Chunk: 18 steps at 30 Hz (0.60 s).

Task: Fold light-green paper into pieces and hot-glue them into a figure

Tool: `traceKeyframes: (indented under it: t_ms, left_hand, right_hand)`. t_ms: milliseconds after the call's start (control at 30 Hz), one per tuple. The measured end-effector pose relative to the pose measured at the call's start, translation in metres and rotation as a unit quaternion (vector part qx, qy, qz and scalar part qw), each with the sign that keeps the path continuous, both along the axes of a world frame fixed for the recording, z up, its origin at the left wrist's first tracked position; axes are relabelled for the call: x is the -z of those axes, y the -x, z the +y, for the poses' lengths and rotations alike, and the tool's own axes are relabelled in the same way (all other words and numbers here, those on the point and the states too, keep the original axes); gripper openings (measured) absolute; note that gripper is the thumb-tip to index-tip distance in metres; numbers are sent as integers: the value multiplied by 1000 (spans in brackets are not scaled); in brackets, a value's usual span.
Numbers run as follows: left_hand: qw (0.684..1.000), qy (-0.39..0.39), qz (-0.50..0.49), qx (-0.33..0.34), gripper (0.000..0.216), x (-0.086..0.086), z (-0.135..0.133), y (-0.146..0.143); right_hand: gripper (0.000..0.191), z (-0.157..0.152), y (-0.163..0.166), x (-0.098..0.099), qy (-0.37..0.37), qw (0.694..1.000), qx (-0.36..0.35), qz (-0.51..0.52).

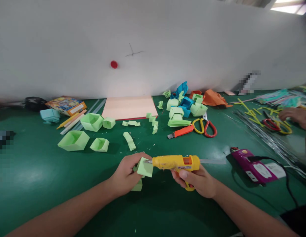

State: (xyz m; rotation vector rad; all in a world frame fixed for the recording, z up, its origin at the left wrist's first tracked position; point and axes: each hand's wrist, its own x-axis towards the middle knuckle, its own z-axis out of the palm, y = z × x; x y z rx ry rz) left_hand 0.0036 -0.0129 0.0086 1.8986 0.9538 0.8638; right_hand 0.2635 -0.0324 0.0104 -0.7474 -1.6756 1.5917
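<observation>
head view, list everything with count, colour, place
glue gun: 1, yellow, front
held paper: count unclear, green, front centre
paper boxes: 4, green, left
paper strips: several, green, centre
sheet: 1, pale pink, back centre
paper pile: 1, green, blue, orange, back right
cutter: 1, orange, centre right
scissors: 2, red and yellow, right
device: 1, purple, right
strands: many, mixed colours, far right
sticks: several, mixed colours, left
printed box: 1, multicoloured, left
blue paper: 1, light blue, left
disc: 1, red, on wall
table: 1, green, beneath
co-worker's hand: 1, far right
left hand: 1, front
right hand: 1, front
</observation>
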Motion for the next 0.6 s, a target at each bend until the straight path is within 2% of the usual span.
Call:
traceKeyframes:
  t_ms: [367,600]
  left_hand:
    - [1000,5,0,4,15,-4,0,-1]
    - [1000,3,-6,14,16,-1,2,0]
  right_hand:
    - [45,2,0,-2,-15,1000,0,-11]
    - [48,1,2,-5,-39,999,3,-28]
